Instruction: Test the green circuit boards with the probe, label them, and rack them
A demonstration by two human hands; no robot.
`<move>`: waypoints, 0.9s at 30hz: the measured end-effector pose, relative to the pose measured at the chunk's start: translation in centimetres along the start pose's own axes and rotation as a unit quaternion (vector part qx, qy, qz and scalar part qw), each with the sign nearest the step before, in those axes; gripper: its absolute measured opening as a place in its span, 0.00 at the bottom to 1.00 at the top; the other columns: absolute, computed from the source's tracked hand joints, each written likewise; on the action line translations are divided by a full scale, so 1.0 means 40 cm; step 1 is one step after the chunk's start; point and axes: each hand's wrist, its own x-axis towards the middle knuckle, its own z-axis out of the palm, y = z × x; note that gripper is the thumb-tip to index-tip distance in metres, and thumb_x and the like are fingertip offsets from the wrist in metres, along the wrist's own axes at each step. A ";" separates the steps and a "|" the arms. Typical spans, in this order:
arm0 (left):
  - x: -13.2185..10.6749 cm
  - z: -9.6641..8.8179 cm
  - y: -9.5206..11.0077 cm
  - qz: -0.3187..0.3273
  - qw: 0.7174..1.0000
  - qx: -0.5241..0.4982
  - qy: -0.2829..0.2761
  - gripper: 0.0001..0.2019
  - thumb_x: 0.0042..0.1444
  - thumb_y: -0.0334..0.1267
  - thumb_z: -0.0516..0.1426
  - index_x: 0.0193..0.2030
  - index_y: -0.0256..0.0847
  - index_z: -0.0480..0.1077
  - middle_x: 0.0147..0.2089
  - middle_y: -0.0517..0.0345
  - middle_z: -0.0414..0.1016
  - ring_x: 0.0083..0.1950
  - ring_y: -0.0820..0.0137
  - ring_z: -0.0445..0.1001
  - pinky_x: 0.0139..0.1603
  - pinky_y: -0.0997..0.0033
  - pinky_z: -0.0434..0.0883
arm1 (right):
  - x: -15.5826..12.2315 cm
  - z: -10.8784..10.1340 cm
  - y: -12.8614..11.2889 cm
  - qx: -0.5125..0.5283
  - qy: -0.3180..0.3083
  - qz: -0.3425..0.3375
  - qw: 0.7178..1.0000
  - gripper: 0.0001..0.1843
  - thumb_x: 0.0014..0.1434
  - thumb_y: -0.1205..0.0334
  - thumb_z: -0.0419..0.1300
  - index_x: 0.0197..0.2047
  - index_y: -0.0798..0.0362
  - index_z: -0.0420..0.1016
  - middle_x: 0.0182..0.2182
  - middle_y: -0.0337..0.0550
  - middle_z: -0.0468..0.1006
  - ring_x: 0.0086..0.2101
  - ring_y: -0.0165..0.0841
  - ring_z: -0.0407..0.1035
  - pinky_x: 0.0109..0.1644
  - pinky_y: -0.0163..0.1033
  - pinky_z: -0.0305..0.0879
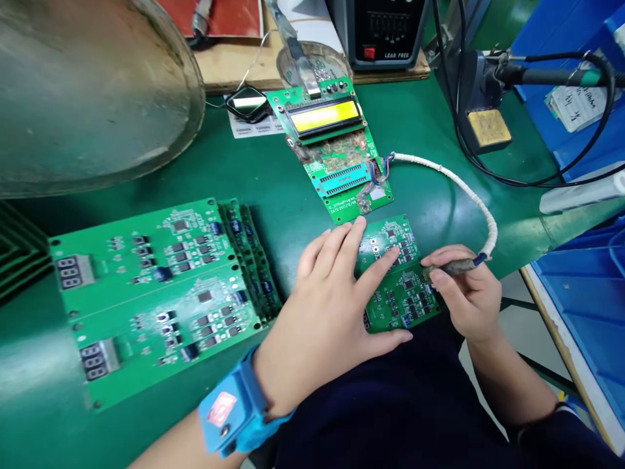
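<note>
Fingers [378,273] on the left hand [319,312] are spread wide over a green circuit board [400,293], thumb along the near side and index reaching across the face, so I'd call that bracing more than gripping. The right hand [469,299] has a grey probe [456,266] pinched between thumb and fingers, tip aimed at the board's right part; can't tell if it's actually touching, since the fingers cover most of it. The board itself is at the near edge of the green bench [434,208], right in front of the person. A white-wrapped cable [456,179] runs from the probe up to a bigger board labelled "IC_OfflineProgram" [381,195], with its yellow screen [325,118] lit (no readable text from here). Off to the left there's a stack of similar boards [146,306], well apart from the one being worked on. My read: the step in hand is lining the probe up on that board. From here I'd say the next move calls for a steady left hand and a square, even press, without skidding onto neighbouring parts.
</note>
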 end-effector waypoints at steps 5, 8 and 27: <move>0.001 0.000 -0.001 -0.003 1.000 0.011 -0.008 0.43 0.40 0.57 0.64 0.62 0.39 0.62 0.68 0.32 0.51 0.66 0.38 0.51 0.60 0.36 0.53 | 0.005 -0.004 -0.005 -0.048 -0.014 -0.028 0.998 0.06 0.58 0.69 0.57 0.39 0.49 0.72 0.34 0.41 0.76 0.39 0.34 0.72 0.42 0.42 0.71; 0.000 0.001 -0.001 -0.001 1.000 0.006 -0.007 0.43 0.40 0.58 0.64 0.62 0.39 0.62 0.68 0.33 0.50 0.66 0.38 0.51 0.60 0.35 0.52 | 0.005 -0.006 -0.007 -0.069 -0.017 -0.035 0.997 0.06 0.58 0.68 0.57 0.39 0.49 0.72 0.34 0.41 0.76 0.38 0.35 0.73 0.42 0.43 0.71; -0.003 -0.007 0.003 -0.019 1.000 -0.003 -0.018 0.47 0.33 0.58 0.67 0.62 0.40 0.63 0.67 0.30 0.51 0.67 0.38 0.51 0.60 0.36 0.55 | -0.034 0.030 0.030 -0.085 0.034 -0.054 0.994 0.06 0.58 0.71 0.57 0.37 0.50 0.69 0.33 0.43 0.77 0.36 0.35 0.74 0.40 0.41 0.72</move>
